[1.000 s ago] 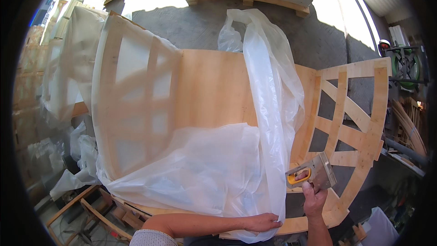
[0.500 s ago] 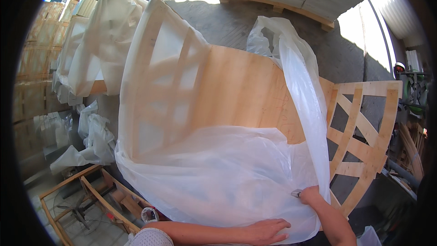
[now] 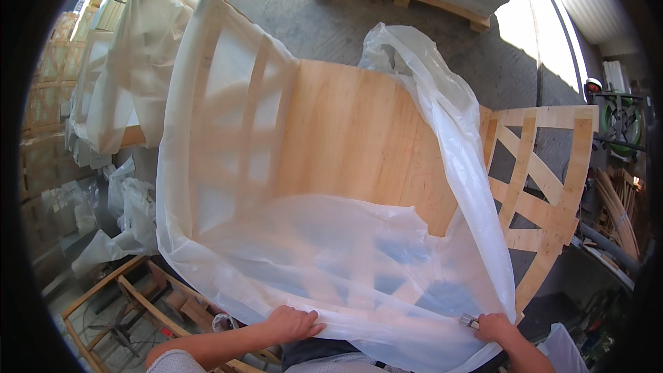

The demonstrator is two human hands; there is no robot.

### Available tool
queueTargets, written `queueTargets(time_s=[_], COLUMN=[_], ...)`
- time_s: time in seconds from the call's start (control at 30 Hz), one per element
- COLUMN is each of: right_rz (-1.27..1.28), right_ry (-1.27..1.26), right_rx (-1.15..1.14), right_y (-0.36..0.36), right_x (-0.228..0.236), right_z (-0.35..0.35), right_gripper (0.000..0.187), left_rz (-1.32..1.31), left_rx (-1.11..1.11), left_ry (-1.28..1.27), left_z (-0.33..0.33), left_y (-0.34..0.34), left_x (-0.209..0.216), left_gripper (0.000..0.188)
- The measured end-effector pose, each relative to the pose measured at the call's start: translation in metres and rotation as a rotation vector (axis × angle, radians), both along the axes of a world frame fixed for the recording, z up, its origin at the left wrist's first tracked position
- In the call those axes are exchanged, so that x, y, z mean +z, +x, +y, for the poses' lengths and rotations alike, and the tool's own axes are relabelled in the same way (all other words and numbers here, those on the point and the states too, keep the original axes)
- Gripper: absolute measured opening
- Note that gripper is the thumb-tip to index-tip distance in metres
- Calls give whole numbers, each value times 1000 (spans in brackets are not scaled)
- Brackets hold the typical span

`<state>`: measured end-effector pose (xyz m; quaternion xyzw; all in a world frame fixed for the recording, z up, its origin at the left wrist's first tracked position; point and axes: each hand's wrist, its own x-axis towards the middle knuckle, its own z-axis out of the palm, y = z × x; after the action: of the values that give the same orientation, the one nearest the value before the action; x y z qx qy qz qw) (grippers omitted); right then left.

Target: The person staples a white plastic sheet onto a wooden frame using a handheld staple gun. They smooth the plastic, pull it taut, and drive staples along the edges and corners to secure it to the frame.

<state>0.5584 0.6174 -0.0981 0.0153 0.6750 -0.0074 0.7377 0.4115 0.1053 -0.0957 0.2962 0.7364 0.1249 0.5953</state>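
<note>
A wooden crate with a bare plywood floor (image 3: 345, 131) lies before me, its slatted left side under translucent plastic sheeting (image 3: 304, 235). At the near edge my left hand (image 3: 293, 323) is closed on a fold of this plastic sheet. To the right, my right hand (image 3: 494, 329) grips a small tool with a silvery metal end (image 3: 469, 320); most of it is hidden in the hand, so its kind cannot be told. That hand rests at the sheet's near right part. A bunched strip of the plastic (image 3: 456, 138) runs along the floor's right side.
The crate's slatted right side (image 3: 539, 186) is uncovered. Stacked pale boards on a pallet (image 3: 400, 0) stand at the back. Another plastic-wrapped crate (image 3: 131, 62) is at far left, above crumpled plastic (image 3: 131, 207). A wooden frame (image 3: 103, 290) and a fan (image 3: 119, 324) lie lower left.
My left hand has moved left and has changed from open and flat to closed on the sheet's edge. The near sheet is drawn tauter. My right hand has shifted slightly right and down, still gripping the tool.
</note>
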Motion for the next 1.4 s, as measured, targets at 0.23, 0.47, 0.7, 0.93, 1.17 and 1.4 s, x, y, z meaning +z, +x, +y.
queueTargets(time_s=[0.23,0.47,0.7,0.93,1.17,1.4], right_rz=[-202,-192,-82,535,473,245], right_ry=[-21,-46,70,-75,68,143], right_rx=[-13,-111,-124,-711,-490,-182], right_y=[-12,-2,-32,-135,-126,2], right_x=[69,94,85,-102,-399,-471], right_z=[0,-10,-48,-124,-131,-48], right_gripper=[42,40,38,33,27,27], left_rz=[-773,-279,-420,-670,-393,-126], left_rx=[66,58,-95,177,3,170], left_ry=[-275,229,309,642,807,1201], left_z=[-16,101,260,275,254,258], left_y=[7,-23,91,160,164,217], left_x=[55,-48,-193,-175,-118,-96], left_gripper=[50,35,62,72,64,56])
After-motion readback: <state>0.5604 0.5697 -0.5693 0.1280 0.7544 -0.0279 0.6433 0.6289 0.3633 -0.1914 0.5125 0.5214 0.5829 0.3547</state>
